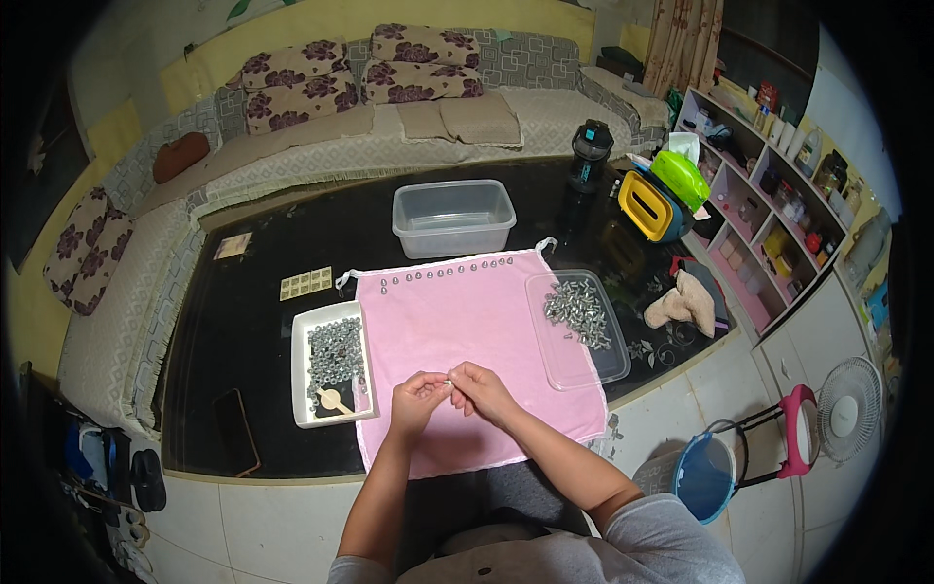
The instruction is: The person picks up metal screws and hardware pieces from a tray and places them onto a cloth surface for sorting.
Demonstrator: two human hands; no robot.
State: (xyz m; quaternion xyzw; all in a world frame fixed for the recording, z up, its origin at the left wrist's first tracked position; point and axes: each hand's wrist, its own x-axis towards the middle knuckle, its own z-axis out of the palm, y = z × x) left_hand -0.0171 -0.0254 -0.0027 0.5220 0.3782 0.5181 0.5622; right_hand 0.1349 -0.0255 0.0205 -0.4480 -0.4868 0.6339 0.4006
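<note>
My left hand (419, 400) and my right hand (480, 391) meet over the lower part of a pink cloth (452, 321). Their fingertips pinch a tiny metal fastener (449, 382), mostly hidden by the fingers. To the left, a white tray (298, 372) holds many metal nuts (336, 350) and a pale flat scoop (331, 401). On the right, a heap of small silver bolts (576, 310) lies on a clear plastic lid (565, 371) overlapping the cloth. Several small metal pieces (440, 274) stand in a row along the cloth's far edge, with one just below the row's left end.
A clear plastic tub (454, 241) sits beyond the cloth on the black table (241, 343). Also on the table are a sticker sheet (306, 283), a phone (237, 432), a dark bottle (589, 157), a yellow tissue box (646, 206) and a bunched cloth (686, 303).
</note>
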